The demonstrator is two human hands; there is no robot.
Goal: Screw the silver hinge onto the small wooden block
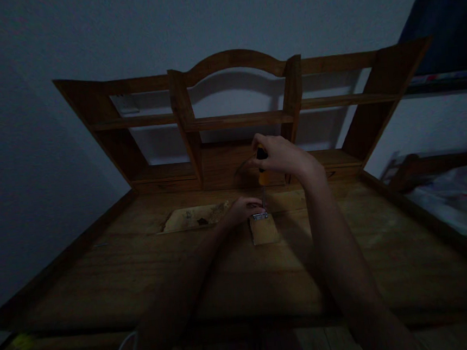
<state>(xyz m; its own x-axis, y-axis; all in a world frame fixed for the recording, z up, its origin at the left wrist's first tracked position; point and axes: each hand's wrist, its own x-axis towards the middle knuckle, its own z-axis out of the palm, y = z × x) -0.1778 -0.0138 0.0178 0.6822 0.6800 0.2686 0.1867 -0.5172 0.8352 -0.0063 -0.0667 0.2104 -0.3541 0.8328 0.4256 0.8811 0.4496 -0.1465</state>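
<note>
I see a shallow rectangular recess (194, 217) sunk into the top of the wooden desk (103, 279); it holds pale, uneven matter with darker patches, too dim to identify. The small wooden block (264, 230) lies flat on the desk just right of the recess, near the middle of the surface; it is squarish, light in tone, smooth-faced. A small bright metal fitting (260, 215) sits on its far edge, shape not resolvable. My left hand (242, 209) rests on the desk touching the block's far left corner, fingers together and curled down against the block and the fitting. My right hand (280, 156) is above the block, fingers clamped around the handle of a screwdriver (263, 175); the handle is black at the top and yellow-orange below, and the thin metal shaft stands upright with its tip on the fitting. Behind stands a wooden hutch (239, 121) with an arched centre rail, flat shelves and angled side panels, varnished, grain visible. The wall (29, 133) is plain and matt. No writing or label is readable.
</note>
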